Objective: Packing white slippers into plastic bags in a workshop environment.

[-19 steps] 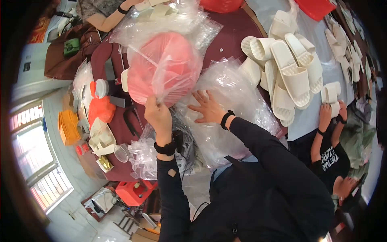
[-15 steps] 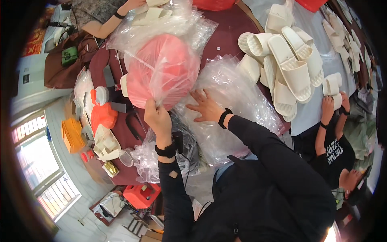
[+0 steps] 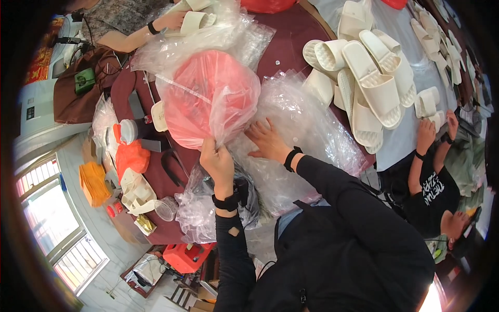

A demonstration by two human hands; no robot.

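My left hand [image 3: 217,165] pinches the near edge of a clear plastic bag [image 3: 235,112] that lies over a round pink-red thing [image 3: 200,93]; whether that thing is a basin or a stool seat I cannot tell. Flat on a stack of clear plastic bags [image 3: 306,135] rests my right hand [image 3: 267,139], its fingers spread and holding nothing. Right of the stack is a heap of cream slippers [image 3: 371,83].
At the far left another person's hand [image 3: 169,22] touches a cream slipper [image 3: 197,22]. A co-worker's hands [image 3: 427,134] are by slippers on the right. An orange-red bag [image 3: 132,156], a clear cup [image 3: 165,208] and slippers [image 3: 136,190] lie at the left edge.
My left hand has drawn the bag's edge a little nearer and to the right. The far person's hand has come down onto a slipper. My right hand stays on the stack.
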